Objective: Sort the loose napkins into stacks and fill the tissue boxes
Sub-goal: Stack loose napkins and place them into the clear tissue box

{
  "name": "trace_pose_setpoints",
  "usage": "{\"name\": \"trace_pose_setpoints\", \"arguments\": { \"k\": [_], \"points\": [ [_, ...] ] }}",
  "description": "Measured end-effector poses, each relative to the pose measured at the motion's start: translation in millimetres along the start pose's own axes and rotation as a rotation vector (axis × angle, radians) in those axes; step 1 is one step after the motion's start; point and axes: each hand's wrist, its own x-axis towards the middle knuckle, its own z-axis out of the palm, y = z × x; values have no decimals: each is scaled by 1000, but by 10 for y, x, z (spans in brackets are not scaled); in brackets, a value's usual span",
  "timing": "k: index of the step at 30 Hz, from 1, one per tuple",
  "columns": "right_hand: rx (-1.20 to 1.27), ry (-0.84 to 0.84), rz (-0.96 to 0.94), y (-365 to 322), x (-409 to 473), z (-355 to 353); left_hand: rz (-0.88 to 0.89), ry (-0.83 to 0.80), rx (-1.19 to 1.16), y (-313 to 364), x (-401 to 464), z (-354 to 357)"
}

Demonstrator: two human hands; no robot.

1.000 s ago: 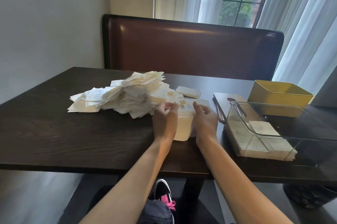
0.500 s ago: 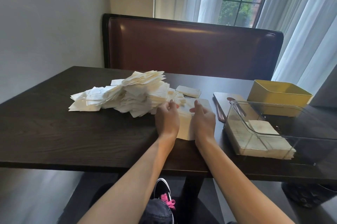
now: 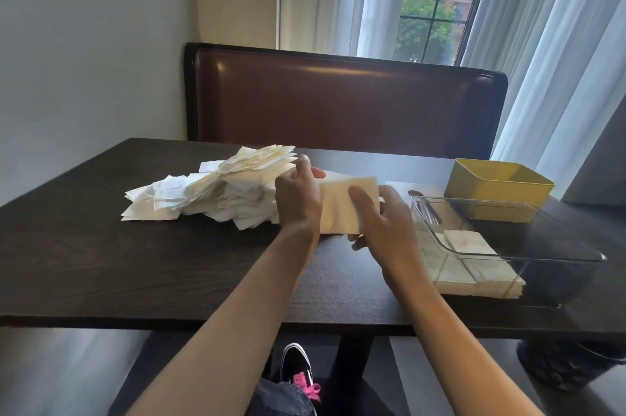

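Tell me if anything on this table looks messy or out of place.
The loose napkin pile left of the hands sprawls unevenly, sheets fanned at all angles. The stack held between both hands and the napkins in the clear box look squared.

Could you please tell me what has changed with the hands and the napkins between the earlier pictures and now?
The neat stack of napkins, which both hands were squaring flat on the table, is now lifted and tilted up, gripped between the left hand and right hand. The loose napkin pile, the clear box holding napkins and the yellow box stayed put.
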Motion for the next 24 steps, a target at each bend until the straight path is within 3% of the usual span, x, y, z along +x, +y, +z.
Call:
{"name": "trace_pose_setpoints", "arguments": {
  "k": [7,10,13,17,20,24],
  "points": [
    [-106,151,-13,-303,213,-474,105,-452,76,211,-276,39],
    [-121,138,53,-388,339,-693,142,-646,127,233,-292,94],
    [-150,35,132,-452,409,-908,65,-782,91,246,-295,193],
    [-189,-64,113,-485,408,-1133,13,-853,23,281,-363,357],
    [-145,36,126,-483,405,-1210,-81,-803,-96,262,-454,513],
    [85,166,241,-424,412,-1266,-402,-705,-370,184,-567,617]
  ]
}}
